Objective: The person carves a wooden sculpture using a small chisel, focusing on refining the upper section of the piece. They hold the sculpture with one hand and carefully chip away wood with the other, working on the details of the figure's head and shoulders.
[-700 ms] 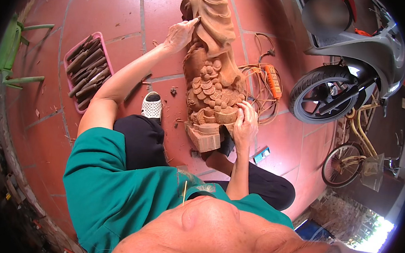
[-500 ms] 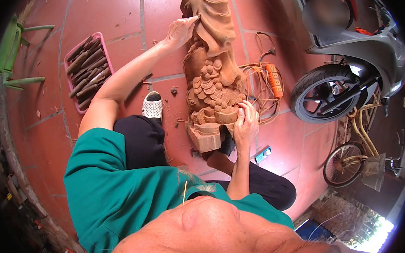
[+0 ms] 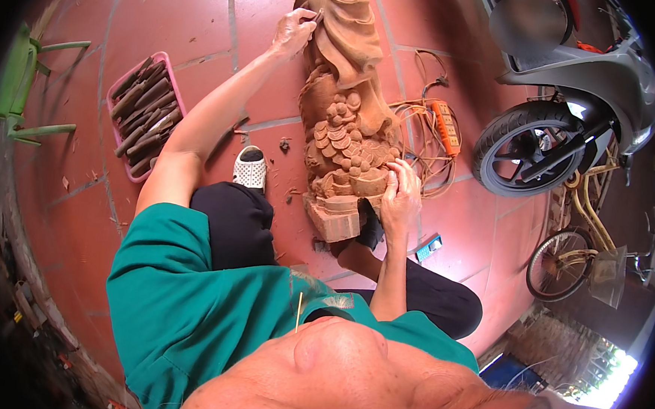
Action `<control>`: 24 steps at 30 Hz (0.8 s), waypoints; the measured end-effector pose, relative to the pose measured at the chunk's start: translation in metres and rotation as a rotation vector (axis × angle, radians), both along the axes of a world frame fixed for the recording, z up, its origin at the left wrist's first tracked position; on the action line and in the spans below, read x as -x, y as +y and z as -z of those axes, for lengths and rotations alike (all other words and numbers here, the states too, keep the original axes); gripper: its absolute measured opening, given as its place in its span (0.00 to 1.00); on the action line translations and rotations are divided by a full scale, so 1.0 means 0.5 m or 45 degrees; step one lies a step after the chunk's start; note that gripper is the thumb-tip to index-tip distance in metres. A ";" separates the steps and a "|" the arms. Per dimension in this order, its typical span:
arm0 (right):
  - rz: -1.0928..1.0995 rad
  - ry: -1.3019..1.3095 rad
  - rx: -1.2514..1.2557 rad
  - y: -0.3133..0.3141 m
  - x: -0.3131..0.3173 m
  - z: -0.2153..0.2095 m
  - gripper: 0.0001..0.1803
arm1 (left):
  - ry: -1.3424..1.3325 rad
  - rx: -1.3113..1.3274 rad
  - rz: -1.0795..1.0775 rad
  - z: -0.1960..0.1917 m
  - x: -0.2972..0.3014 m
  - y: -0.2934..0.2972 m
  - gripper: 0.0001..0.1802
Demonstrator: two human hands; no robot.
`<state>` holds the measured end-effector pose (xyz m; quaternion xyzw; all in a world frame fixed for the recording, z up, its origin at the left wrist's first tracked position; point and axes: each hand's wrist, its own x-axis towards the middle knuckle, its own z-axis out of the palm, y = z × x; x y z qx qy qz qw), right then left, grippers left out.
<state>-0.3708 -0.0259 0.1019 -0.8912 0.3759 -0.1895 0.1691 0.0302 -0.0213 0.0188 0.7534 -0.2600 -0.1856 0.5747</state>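
A reddish-brown wood carving point(image 3: 347, 123) lies lengthwise in front of me, with flowing drapery folds at its far part and clusters of coins and round shapes nearer. My left hand point(image 3: 294, 33) is at the far left edge of the drapery, fingers curled into a pinch. Whatever small thing it pinches is too small to name. At the carving's near right side, my right hand point(image 3: 401, 198) grips the edge by the coins, fingertips on the wood. The block-like near end of the carving lies by my bent leg.
On the left a pink tray point(image 3: 172, 67) holds several dark-handled tools, beyond it a green plastic chair point(image 3: 19, 88). An orange power strip point(image 3: 446, 128) with coiled cords, a blue phone point(image 3: 429, 247), a motorbike point(image 3: 529, 149) and a bicycle point(image 3: 560, 264) are to the right. Wood chips dot the tiles.
My left hand has shifted slightly farther up the drapery's edge, and its fingers are more curled. My right hand keeps its place on the carving.
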 end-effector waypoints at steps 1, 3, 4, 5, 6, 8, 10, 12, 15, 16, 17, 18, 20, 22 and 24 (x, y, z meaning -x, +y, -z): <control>0.001 0.006 0.000 -0.001 -0.002 -0.002 0.09 | -0.252 -0.037 -0.049 0.008 0.001 -0.006 0.16; 0.018 0.023 -0.004 -0.001 -0.003 -0.002 0.09 | -0.610 -0.152 -0.015 -0.005 0.003 -0.018 0.13; 0.009 0.007 -0.013 0.002 -0.006 -0.003 0.09 | -0.670 -0.239 0.068 0.001 -0.019 -0.019 0.13; -0.002 -0.008 -0.023 0.003 -0.011 -0.005 0.09 | -0.729 -0.327 0.150 0.005 -0.054 -0.023 0.14; -0.006 -0.018 -0.022 0.002 -0.012 -0.010 0.09 | -0.782 -0.403 0.237 0.009 -0.072 -0.030 0.15; 0.019 0.005 -0.003 -0.003 0.001 -0.003 0.09 | -0.533 -0.431 0.359 -0.053 -0.031 -0.028 0.15; 0.016 0.011 0.004 -0.001 -0.001 -0.003 0.09 | -0.521 -0.475 0.480 -0.072 -0.029 -0.013 0.16; 0.019 0.016 0.008 0.001 -0.004 -0.004 0.09 | -0.230 -0.508 0.659 -0.126 -0.013 0.017 0.13; 0.028 0.003 0.007 0.001 -0.003 -0.004 0.09 | 0.201 -0.274 0.733 -0.072 -0.051 0.051 0.11; 0.031 -0.002 0.012 0.003 -0.001 -0.001 0.09 | 0.197 -0.243 0.644 -0.066 -0.056 0.048 0.11; 0.028 -0.006 0.012 0.002 0.000 0.001 0.09 | 0.191 -0.211 0.557 -0.060 -0.061 0.043 0.12; 0.017 -0.010 0.014 -0.001 -0.002 0.001 0.09 | 0.186 -0.177 0.462 -0.058 -0.066 0.040 0.13; 0.008 -0.007 0.004 0.000 -0.006 -0.002 0.09 | 0.135 -0.141 0.325 -0.042 -0.066 0.022 0.11; 0.015 0.010 -0.012 0.004 -0.008 -0.008 0.09 | 0.086 -0.098 0.193 -0.031 -0.054 -0.001 0.10; 0.019 0.019 -0.005 0.000 -0.006 -0.007 0.09 | -0.092 -0.083 0.163 -0.030 -0.033 -0.005 0.08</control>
